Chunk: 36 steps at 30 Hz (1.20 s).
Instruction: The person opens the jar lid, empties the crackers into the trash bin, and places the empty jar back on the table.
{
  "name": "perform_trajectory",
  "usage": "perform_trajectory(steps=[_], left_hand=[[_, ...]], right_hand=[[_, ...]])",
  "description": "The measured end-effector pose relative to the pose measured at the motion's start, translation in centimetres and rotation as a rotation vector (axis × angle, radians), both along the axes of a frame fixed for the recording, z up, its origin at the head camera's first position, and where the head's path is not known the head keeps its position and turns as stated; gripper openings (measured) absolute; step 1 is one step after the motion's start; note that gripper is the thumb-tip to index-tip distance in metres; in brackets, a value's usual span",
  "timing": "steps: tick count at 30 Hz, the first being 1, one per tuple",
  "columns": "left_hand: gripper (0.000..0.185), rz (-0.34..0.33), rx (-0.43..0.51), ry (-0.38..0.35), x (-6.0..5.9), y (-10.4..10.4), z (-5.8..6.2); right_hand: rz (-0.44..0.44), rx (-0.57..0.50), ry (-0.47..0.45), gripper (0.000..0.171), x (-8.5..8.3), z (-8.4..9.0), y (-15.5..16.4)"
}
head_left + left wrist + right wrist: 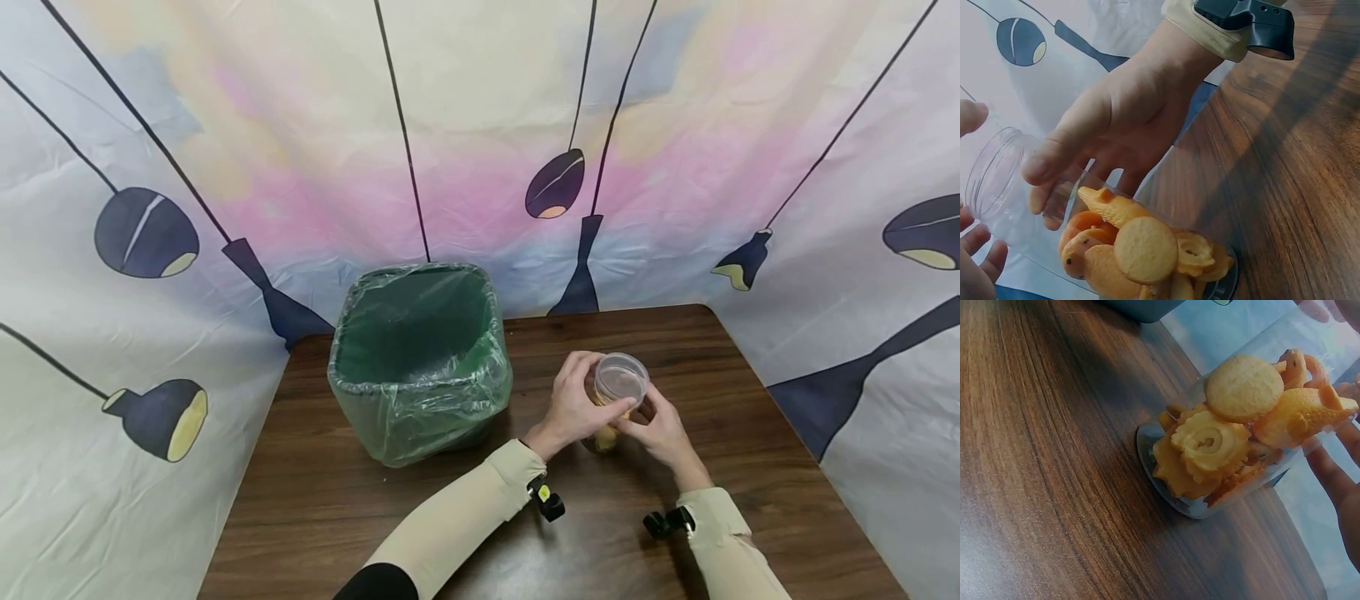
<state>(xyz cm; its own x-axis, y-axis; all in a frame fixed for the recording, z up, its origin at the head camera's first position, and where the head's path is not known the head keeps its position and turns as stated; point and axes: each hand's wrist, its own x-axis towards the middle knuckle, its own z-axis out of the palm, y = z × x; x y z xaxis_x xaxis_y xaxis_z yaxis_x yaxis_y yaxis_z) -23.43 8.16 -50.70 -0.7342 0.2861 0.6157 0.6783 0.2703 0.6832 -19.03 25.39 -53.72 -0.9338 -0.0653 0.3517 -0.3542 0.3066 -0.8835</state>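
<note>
A clear plastic jar stands on the wooden table, its round threaded neck at the top. Inside it are several cookies, some round, some flower-shaped, some moulded in other shapes. They lie in the lower part, over a dark base. My left hand holds the jar from the left, thumb across the near side. From the right, my right hand grips it, with thumb and fingers at opposite sides of the wall. The far fingers of both hands are partly hidden behind the jar in the head view.
A bin lined with a green translucent bag stands left of the jar, its mouth facing up. The brown wooden table ends at the back against a printed cloth with lamp shapes. Small cameras sit on both wrists.
</note>
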Motion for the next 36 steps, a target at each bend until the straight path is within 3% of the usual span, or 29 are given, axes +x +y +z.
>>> perform_trajectory(steps=[4,10,18,36], left_hand=[[0.062,0.006,-0.002,0.027,0.1,-0.1,0.4],[0.065,-0.007,-0.004,0.030,0.0,-0.5,0.7],[0.065,-0.003,-0.013,0.063,-0.1,-0.8,1.4],[0.065,-0.016,-0.019,0.064,0.1,-1.5,2.6]], right_hand=[[0.000,-0.013,-0.011,0.068,-0.1,-0.3,0.1],[0.001,0.016,-0.020,0.067,0.5,0.9,-0.3],[0.008,0.018,-0.027,0.067,0.5,0.9,-0.2],[0.005,0.017,-0.020,0.069,0.6,1.1,-0.4]])
